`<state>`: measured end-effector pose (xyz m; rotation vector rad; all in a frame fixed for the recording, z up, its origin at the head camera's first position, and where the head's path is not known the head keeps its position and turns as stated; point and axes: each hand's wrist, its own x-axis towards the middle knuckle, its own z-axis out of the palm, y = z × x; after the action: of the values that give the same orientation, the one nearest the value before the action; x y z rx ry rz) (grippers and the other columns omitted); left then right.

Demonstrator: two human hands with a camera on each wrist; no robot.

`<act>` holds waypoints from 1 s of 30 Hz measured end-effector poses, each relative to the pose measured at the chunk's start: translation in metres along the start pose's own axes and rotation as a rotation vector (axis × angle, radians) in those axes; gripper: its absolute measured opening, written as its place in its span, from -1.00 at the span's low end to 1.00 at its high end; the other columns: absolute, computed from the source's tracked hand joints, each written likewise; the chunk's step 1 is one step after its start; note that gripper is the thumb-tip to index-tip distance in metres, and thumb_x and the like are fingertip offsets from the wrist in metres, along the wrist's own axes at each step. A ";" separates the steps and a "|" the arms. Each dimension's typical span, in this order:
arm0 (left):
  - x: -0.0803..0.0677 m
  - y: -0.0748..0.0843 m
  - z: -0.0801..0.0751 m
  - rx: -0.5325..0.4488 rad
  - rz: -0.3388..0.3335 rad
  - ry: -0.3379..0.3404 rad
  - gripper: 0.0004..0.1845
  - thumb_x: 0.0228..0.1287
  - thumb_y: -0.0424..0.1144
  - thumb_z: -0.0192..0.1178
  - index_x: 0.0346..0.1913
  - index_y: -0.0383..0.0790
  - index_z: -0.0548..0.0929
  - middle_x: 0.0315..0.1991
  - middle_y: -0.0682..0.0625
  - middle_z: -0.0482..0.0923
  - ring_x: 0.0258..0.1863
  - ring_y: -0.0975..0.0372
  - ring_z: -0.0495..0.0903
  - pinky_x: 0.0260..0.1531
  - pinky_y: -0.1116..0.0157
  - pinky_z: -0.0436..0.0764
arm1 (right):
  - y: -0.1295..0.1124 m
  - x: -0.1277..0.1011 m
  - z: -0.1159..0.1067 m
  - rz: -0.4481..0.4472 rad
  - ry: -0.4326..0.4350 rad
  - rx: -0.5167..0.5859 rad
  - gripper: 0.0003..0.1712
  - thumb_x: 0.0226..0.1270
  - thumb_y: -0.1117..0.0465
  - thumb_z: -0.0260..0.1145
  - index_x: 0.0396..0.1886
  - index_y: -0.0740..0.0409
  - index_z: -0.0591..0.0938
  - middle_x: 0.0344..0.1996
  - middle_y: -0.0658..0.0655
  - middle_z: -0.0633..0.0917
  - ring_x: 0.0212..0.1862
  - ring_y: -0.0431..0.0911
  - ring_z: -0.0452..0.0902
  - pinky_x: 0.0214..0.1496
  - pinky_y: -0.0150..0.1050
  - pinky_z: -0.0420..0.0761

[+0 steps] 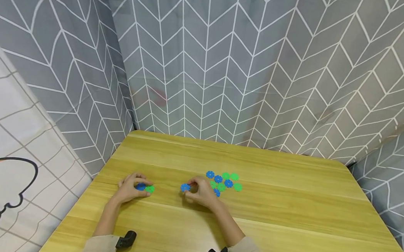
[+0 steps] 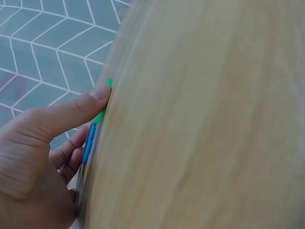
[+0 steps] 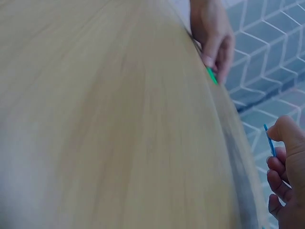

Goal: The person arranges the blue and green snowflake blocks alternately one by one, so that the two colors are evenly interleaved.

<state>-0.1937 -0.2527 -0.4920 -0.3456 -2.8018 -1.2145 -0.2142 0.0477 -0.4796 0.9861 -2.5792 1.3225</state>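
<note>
My left hand (image 1: 131, 188) holds a blue notched plastic disc (image 1: 141, 186) and a green notched disc (image 1: 149, 189) at the table's left side. The two discs meet edge to edge. In the left wrist view the thumb lies on the green disc (image 2: 100, 116), and the other fingers are by the blue disc (image 2: 88, 143). Between thumb and fingertips, my right hand (image 1: 201, 192) pinches another blue notched disc (image 1: 185, 187), raised off the table in the right wrist view. A short gap separates this disc from the green one.
Several loose discs lie just right of my right hand, among them a blue disc (image 1: 228, 183) and a green disc (image 1: 237, 187). One blue disc (image 1: 216, 193) is partly covered by that hand. Beyond the wooden table (image 1: 288, 193) hangs a grey patterned curtain (image 1: 205, 64).
</note>
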 end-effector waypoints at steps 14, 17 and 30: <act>0.000 0.002 0.001 0.009 -0.012 0.004 -0.69 -0.11 -0.20 0.49 -0.22 -0.16 0.75 -0.03 -0.24 0.45 0.03 -0.20 0.31 -0.05 -0.17 -0.05 | -0.015 0.031 0.050 -0.023 -0.069 -0.213 -0.72 0.00 0.14 0.35 -0.26 0.16 0.67 -0.24 0.03 0.62 -0.08 -0.10 0.46 0.01 -0.20 0.27; 0.000 0.001 0.002 0.006 -0.018 0.000 -0.70 -0.10 -0.20 0.49 -0.22 -0.15 0.75 -0.02 -0.23 0.44 0.04 -0.20 0.30 -0.04 -0.16 -0.06 | -0.018 0.032 0.054 -0.009 -0.102 -0.234 -0.72 0.01 0.12 0.34 -0.25 0.14 0.68 -0.21 0.02 0.60 -0.06 -0.10 0.44 -0.01 -0.22 0.22; 0.000 0.002 0.000 -0.011 -0.026 -0.015 -0.69 -0.09 -0.19 0.48 -0.20 -0.15 0.74 -0.02 -0.22 0.43 0.05 -0.19 0.28 -0.01 -0.20 -0.10 | -0.026 0.029 0.065 -0.021 -0.129 -0.330 -0.71 0.04 0.01 0.39 -0.26 0.04 0.70 -0.17 0.00 0.57 -0.07 -0.13 0.39 -0.12 -0.30 0.12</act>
<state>-0.1929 -0.2515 -0.4910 -0.3218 -2.8221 -1.2376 -0.2086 -0.0269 -0.4917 1.0606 -2.7492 0.8121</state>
